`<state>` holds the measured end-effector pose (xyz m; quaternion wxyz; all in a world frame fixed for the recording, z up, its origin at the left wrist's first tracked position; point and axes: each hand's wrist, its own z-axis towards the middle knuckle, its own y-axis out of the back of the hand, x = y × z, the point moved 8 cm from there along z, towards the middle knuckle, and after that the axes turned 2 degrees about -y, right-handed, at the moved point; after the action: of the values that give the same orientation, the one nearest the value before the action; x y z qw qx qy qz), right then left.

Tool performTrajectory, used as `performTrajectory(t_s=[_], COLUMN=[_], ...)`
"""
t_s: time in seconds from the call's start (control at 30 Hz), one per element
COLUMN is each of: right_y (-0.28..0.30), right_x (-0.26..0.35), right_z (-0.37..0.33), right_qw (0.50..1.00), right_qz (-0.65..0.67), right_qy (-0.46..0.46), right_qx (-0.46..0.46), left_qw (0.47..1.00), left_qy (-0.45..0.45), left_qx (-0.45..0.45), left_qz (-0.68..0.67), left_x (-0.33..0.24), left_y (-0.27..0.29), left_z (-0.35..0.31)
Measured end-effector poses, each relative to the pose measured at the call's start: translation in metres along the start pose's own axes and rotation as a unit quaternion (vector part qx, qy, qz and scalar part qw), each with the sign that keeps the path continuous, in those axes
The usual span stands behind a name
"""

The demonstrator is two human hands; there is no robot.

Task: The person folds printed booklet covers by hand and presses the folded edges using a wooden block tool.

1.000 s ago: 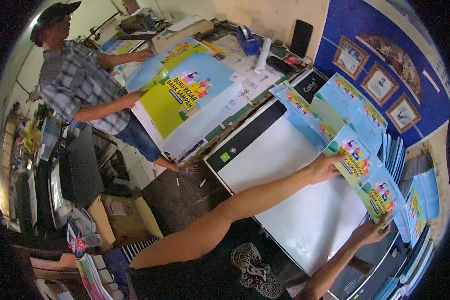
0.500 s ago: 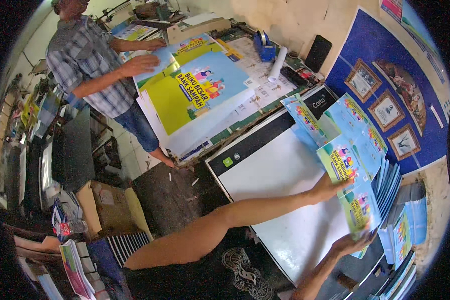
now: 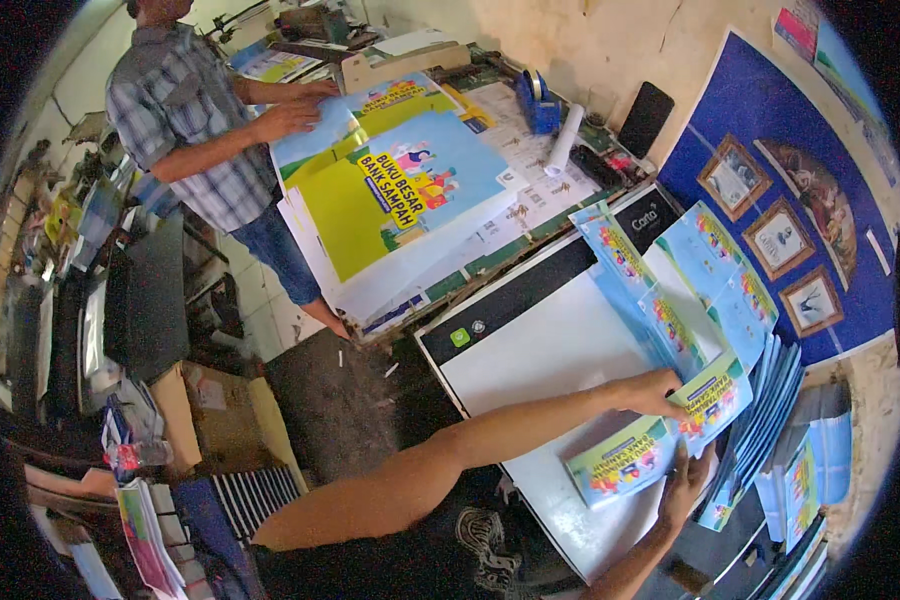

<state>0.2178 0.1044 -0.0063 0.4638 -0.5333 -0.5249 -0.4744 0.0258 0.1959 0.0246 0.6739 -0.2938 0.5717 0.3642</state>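
"What kind of room is it?"

"A cluttered workshop with a bare wall [image 3: 580,40], and on the right a blue panel [image 3: 715,130] hung with small framed pictures [image 3: 778,238]. The work goes on at a white board [image 3: 530,370] with a dark border."

"Where are the printed covers?"

"The printed covers [image 3: 615,468] are over the near right part of the board, in two bright panels, one on each side of the fingers. I can't tell whether they are joined."

"And the left hand?"

"The left hand [image 3: 648,393] reaches across from the lower edge, its fingers bent nearly closed on the rim of the right-hand panel."

"The right one?"

"The right hand [image 3: 683,488] comes up from below, fingers partly bent, tips at the near edge where the panels meet. How firmly it grips I can't tell."

"What lies around them?"

"More cover sheets [image 3: 625,255] overlap beyond the left hand, and a fanned row of blue booklets [image 3: 765,415] stands just right of the covers."

"Is anyone else there?"

"Yes, a co-worker in a plaid shirt [image 3: 185,120], both hands at a stack of large yellow and blue sheets [image 3: 355,235] on the neighbouring table, near a blue tape dispenser [image 3: 538,103]"
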Motion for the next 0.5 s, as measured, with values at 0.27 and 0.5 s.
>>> performTrajectory(t_s=[0.27, 0.5], right_y=[0.079, 0.002], right_x=[0.002, 0.020], right_z=[-0.013, 0.025], right_qw=[0.982, 0.969], right_qz=[-0.043, -0.032], right_qy=[0.037, 0.130], right_qx=[-0.182, -0.207], left_qw=[0.984, 0.970], left_qy=[0.073, 0.198], left_qx=[0.118, 0.071], left_qz=[-0.116, -0.124], left_x=[0.001, 0.038], left_y=[-0.037, 0.002], left_z=[0.000, -0.010])
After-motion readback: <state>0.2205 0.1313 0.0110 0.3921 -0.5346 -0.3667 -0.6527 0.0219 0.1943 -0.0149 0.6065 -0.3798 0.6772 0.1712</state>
